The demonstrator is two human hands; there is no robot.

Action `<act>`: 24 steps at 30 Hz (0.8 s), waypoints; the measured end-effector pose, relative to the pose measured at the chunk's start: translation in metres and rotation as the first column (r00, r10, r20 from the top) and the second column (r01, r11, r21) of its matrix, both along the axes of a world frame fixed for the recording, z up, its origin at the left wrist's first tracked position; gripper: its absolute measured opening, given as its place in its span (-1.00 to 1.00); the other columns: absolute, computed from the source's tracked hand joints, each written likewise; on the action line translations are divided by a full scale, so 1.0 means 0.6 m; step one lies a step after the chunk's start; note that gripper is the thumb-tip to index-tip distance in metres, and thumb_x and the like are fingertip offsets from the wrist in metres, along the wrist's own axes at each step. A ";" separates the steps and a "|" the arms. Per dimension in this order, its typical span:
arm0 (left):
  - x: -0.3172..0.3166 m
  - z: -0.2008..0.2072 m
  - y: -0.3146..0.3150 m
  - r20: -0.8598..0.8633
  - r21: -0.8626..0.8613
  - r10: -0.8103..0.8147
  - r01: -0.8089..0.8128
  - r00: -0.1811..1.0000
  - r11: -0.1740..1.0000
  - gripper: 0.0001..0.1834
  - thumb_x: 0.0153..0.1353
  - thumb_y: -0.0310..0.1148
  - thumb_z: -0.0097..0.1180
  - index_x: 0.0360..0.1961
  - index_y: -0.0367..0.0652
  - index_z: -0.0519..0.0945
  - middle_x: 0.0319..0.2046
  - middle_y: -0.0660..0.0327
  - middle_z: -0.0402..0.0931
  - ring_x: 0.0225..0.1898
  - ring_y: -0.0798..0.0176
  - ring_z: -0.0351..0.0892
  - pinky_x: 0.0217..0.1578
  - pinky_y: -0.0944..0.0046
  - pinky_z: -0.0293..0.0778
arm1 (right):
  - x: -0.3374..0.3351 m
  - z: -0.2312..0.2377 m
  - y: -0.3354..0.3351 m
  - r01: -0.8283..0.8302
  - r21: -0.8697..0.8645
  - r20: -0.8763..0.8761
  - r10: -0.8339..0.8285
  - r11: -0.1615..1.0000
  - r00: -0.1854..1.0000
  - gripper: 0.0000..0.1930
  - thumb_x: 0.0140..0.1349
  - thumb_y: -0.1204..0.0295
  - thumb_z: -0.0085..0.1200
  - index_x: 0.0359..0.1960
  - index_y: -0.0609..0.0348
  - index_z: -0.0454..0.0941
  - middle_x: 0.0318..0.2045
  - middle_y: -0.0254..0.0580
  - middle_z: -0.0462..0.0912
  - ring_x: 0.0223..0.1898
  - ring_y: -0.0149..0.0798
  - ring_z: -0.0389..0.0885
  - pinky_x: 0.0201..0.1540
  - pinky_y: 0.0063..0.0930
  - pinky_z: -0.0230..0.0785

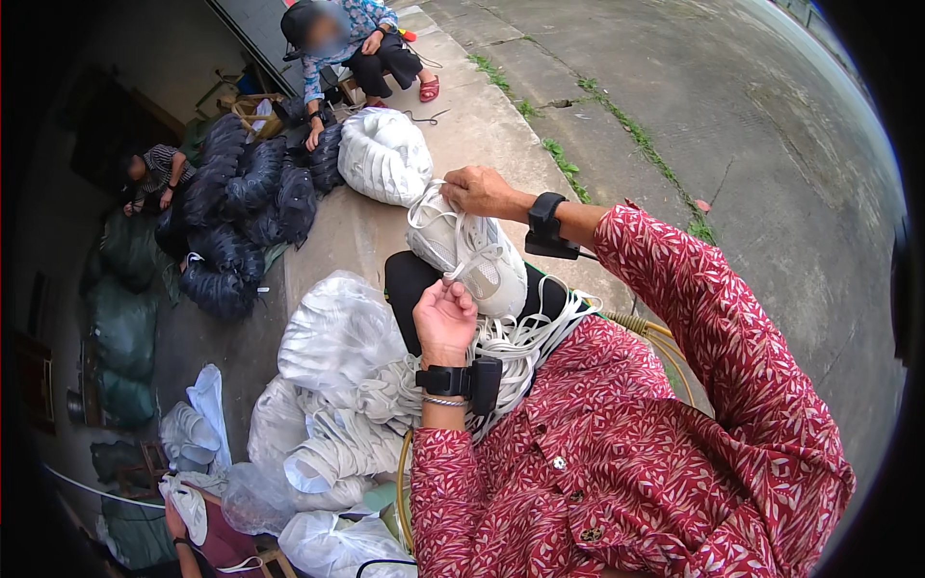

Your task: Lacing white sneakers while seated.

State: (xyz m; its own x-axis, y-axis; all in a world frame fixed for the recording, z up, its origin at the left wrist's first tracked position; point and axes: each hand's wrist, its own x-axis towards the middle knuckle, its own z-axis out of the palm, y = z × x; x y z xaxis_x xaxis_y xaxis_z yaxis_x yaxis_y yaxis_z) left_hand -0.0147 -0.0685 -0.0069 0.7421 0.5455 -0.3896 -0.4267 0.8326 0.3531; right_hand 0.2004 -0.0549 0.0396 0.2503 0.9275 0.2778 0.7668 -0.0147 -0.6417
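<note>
A white and beige sneaker (489,276) lies over my knee, with a white shoelace (472,252) strung loosely across its front. At the shoe's far end, my right hand (479,191) is closed in a pinch on the lace. My left hand (445,316) is closed at the shoe's near left side, palm turned up, its curled fingertips on a strand of the lace. A thick bunch of loose white laces (525,349) spreads across my lap beside the shoe, partly under my left wrist.
Stacked white shoe parts (337,448) and clear plastic bags (337,332) crowd my left. Ahead are a white bundle (385,156) and black bundles (231,250). One person (352,48) sits beyond them, another (159,173) at far left; a third person's hand (175,520) shows lower left.
</note>
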 end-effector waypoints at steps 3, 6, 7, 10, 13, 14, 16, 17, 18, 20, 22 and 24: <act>-0.017 0.020 0.007 -0.269 0.033 0.081 -0.075 0.960 0.997 -0.86 0.16 -0.40 -0.12 -0.29 -0.18 0.43 -0.57 0.23 0.45 -0.61 0.26 0.34 -0.58 0.32 0.22 | 0.011 0.021 0.007 -0.042 -0.045 -0.330 0.024 0.998 0.944 -0.74 0.22 0.30 -0.09 -0.37 0.22 0.57 -0.45 -0.13 0.61 -0.37 -0.24 0.56 -0.28 -0.34 0.38; -0.028 0.046 0.001 -0.303 0.332 0.185 -0.078 0.935 0.940 -0.85 0.15 -0.44 -0.10 -0.25 -0.19 0.43 -0.56 0.19 0.50 -0.56 0.26 0.44 -0.54 0.36 0.31 | 0.028 0.064 0.011 -0.063 -0.020 -0.259 0.055 0.998 0.964 -0.73 0.25 0.31 -0.12 -0.35 0.24 0.58 -0.39 -0.18 0.62 -0.31 -0.32 0.55 -0.21 -0.38 0.37; -0.029 0.055 -0.003 -0.348 0.492 0.256 -0.057 0.902 0.869 -0.84 0.14 -0.45 -0.09 -0.23 -0.18 0.42 -0.56 0.18 0.50 -0.55 0.27 0.46 -0.53 0.37 0.34 | 0.031 0.083 0.010 -0.060 -0.020 -0.229 0.054 0.998 0.972 -0.71 0.26 0.31 -0.13 -0.36 0.24 0.58 -0.40 -0.18 0.62 -0.31 -0.32 0.54 -0.21 -0.38 0.37; -0.004 0.071 -0.026 -0.309 0.829 0.253 0.130 0.917 0.544 -0.81 0.13 -0.50 -0.07 -0.22 -0.26 0.47 -0.48 0.12 0.56 -0.48 0.27 0.54 -0.43 0.41 0.42 | 0.024 0.151 0.004 -0.152 0.052 -0.190 0.159 0.987 0.969 -0.70 0.29 0.29 -0.16 -0.38 0.22 0.57 -0.45 -0.29 0.62 -0.37 -0.42 0.51 -0.29 -0.46 0.35; 0.013 0.074 -0.051 -0.335 0.864 0.278 0.411 0.900 -0.291 -0.70 0.05 -0.48 0.04 -0.14 -0.24 0.51 -0.25 0.09 0.57 -0.16 0.07 0.55 -0.13 0.32 0.40 | 0.002 0.226 -0.009 -0.192 -0.001 -0.358 0.179 0.981 0.916 -0.70 0.32 0.31 -0.20 -0.44 0.18 0.54 -0.52 -0.34 0.60 -0.52 -0.59 0.44 -0.56 -0.66 0.27; 0.021 0.070 -0.059 -0.366 0.802 0.302 0.463 0.880 -0.377 -0.69 0.01 -0.44 0.08 -0.15 -0.22 0.52 -0.19 0.05 0.54 -0.06 0.00 0.47 -0.03 0.22 0.32 | -0.005 0.251 -0.016 -0.264 0.035 -0.463 0.250 0.964 0.850 -0.71 0.33 0.34 -0.22 -0.45 0.17 0.51 -0.56 -0.31 0.59 -0.63 -0.63 0.43 -0.69 -0.77 0.19; 0.030 0.062 -0.065 -0.349 0.745 0.314 0.464 0.883 -0.478 -0.67 -0.02 -0.39 0.13 -0.17 -0.20 0.53 -0.13 0.01 0.51 0.05 -0.08 0.39 0.08 0.13 0.24 | -0.026 0.294 -0.023 -0.257 0.106 -0.559 0.272 0.960 0.783 -0.72 0.32 0.36 -0.22 -0.43 0.18 0.51 -0.56 -0.29 0.59 -0.65 -0.60 0.45 -0.69 -0.77 0.22; 0.033 0.059 -0.065 -0.398 0.697 0.286 0.490 0.872 -0.524 -0.66 -0.04 -0.34 0.15 -0.18 -0.18 0.54 -0.09 -0.01 0.48 0.11 -0.11 0.31 0.13 0.06 0.15 | -0.035 0.316 -0.023 -0.266 0.183 -0.642 0.320 0.946 0.697 -0.74 0.32 0.37 -0.23 -0.41 0.20 0.51 -0.56 -0.28 0.59 -0.68 -0.56 0.47 -0.70 -0.77 0.25; 0.035 0.054 -0.064 -0.508 0.602 0.265 0.557 0.820 -0.572 -0.65 -0.06 -0.29 0.17 -0.20 -0.16 0.55 -0.05 -0.03 0.45 0.17 -0.14 0.23 0.18 0.00 0.06 | -0.044 0.334 -0.021 -0.203 0.230 -0.619 0.304 0.952 0.724 -0.73 0.29 0.37 -0.22 -0.43 0.24 0.51 -0.59 -0.26 0.59 -0.69 -0.52 0.49 -0.68 -0.74 0.30; 0.037 0.049 -0.063 -0.457 0.651 0.243 0.508 0.856 -0.564 -0.63 -0.08 -0.27 0.18 -0.20 -0.15 0.55 -0.07 -0.03 0.47 0.16 -0.16 0.23 0.19 -0.02 0.03 | -0.055 0.383 -0.001 -0.132 0.376 -0.581 0.345 0.917 0.738 -0.73 0.25 0.39 -0.19 -0.44 0.29 0.52 -0.62 -0.23 0.58 -0.70 -0.46 0.52 -0.64 -0.71 0.38; 0.037 0.047 -0.062 -0.467 0.652 0.233 0.511 0.853 -0.560 -0.62 -0.09 -0.24 0.20 -0.21 -0.14 0.55 -0.10 -0.03 0.48 0.15 -0.19 0.23 0.20 -0.03 0.01 | -0.064 0.430 0.017 -0.102 0.467 -0.562 0.384 0.878 0.732 -0.75 0.24 0.41 -0.17 -0.43 0.30 0.53 -0.61 -0.23 0.58 -0.69 -0.44 0.52 -0.61 -0.70 0.41; 0.038 0.046 -0.064 -0.474 0.667 0.173 0.480 0.863 -0.570 -0.61 -0.09 -0.23 0.20 -0.20 -0.14 0.56 -0.14 -0.02 0.51 0.16 -0.18 0.23 0.21 -0.02 0.01 | -0.068 0.445 0.019 -0.519 0.732 -0.532 0.846 0.441 -0.031 -0.91 0.19 0.45 -0.04 -0.38 0.21 0.43 -0.52 -0.19 0.57 -0.61 -0.37 0.53 -0.55 -0.64 0.43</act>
State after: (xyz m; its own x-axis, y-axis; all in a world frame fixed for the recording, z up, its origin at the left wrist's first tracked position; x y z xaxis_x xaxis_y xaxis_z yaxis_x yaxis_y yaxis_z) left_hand 0.0083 -0.1071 0.0209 0.9630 0.1305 0.2358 -0.0230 -0.8319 0.5545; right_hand 0.1595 -0.0437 0.3063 -0.2524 0.7042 0.6636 -0.5642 0.4501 -0.6922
